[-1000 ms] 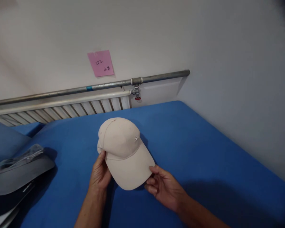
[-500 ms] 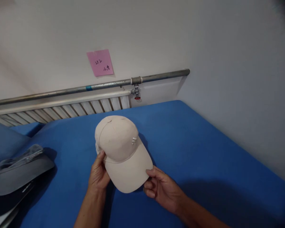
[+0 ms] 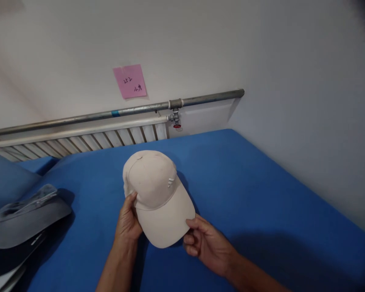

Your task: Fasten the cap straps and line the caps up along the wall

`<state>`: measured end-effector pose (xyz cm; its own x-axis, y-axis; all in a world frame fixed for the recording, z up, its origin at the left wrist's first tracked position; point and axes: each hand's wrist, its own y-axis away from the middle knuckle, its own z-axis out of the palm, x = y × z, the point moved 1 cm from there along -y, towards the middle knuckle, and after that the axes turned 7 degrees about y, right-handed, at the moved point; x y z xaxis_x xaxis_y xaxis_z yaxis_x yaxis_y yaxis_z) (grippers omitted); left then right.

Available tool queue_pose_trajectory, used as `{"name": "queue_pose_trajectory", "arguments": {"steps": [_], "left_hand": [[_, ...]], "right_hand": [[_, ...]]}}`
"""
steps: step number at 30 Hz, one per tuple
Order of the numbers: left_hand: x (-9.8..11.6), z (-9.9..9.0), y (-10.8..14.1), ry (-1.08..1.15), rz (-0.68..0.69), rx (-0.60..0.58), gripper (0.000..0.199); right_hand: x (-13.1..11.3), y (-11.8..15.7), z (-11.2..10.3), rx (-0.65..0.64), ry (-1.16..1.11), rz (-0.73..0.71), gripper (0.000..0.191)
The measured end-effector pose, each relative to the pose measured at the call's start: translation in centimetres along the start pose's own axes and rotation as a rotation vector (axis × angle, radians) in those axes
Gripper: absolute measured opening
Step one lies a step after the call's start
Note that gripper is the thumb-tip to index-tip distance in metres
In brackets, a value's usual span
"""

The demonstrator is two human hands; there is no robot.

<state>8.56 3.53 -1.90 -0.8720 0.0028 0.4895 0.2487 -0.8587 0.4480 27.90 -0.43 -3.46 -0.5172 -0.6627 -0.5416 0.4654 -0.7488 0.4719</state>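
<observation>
A cream baseball cap (image 3: 153,182) with a small light emblem is held over the blue bedding, its brim pointing down and to the right. My left hand (image 3: 128,219) grips the cap's left side near where crown and brim meet, thumb on top and the other fingers partly hidden beneath. The right edge of the brim is pinched between the thumb and fingers of my right hand (image 3: 207,243).
A stack of caps, a grey one (image 3: 30,223) on top, lies at the left on the blue bedding (image 3: 246,182). Behind are a white radiator (image 3: 94,140), a metal pipe (image 3: 140,108) and a red-handled valve (image 3: 177,125). A pink note (image 3: 130,81) is on the wall.
The cap's crown has tipped very slightly downward, and the view has shifted a little. Both hands keep their hold on the cap.
</observation>
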Motion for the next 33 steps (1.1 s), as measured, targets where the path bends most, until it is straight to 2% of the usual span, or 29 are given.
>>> {"name": "queue_pose_trajectory", "arguments": {"steps": [5,9,16,23,29,33], "left_hand": [[0.1,-0.4,0.1,0.052,0.029,-0.104,0.022],[0.0,-0.3,0.2,0.050,0.031,-0.112,0.022],[0.1,-0.5,-0.2,0.027,0.042,-0.080,0.022],[0.1,-0.4,-0.1,0.108,-0.012,-0.156,0.021],[0.3,0.6,0.6,0.102,-0.015,-0.067,0.026],[0.4,0.4,0.4,0.091,-0.014,-0.074,0.025]], "right_hand": [[-0.1,-0.5,-0.5,0.053,-0.112,0.051,0.038],[-0.2,-0.6,-0.6,0.059,-0.142,0.061,0.039],[-0.1,-0.1,-0.1,0.022,-0.052,0.049,0.037],[-0.2,-0.5,-0.3,0.032,-0.121,0.054,0.034],[-0.3,-0.4,-0.1,0.058,-0.108,0.055,0.039],[-0.2,-0.3,0.0,0.038,-0.089,0.058,0.041]]}}
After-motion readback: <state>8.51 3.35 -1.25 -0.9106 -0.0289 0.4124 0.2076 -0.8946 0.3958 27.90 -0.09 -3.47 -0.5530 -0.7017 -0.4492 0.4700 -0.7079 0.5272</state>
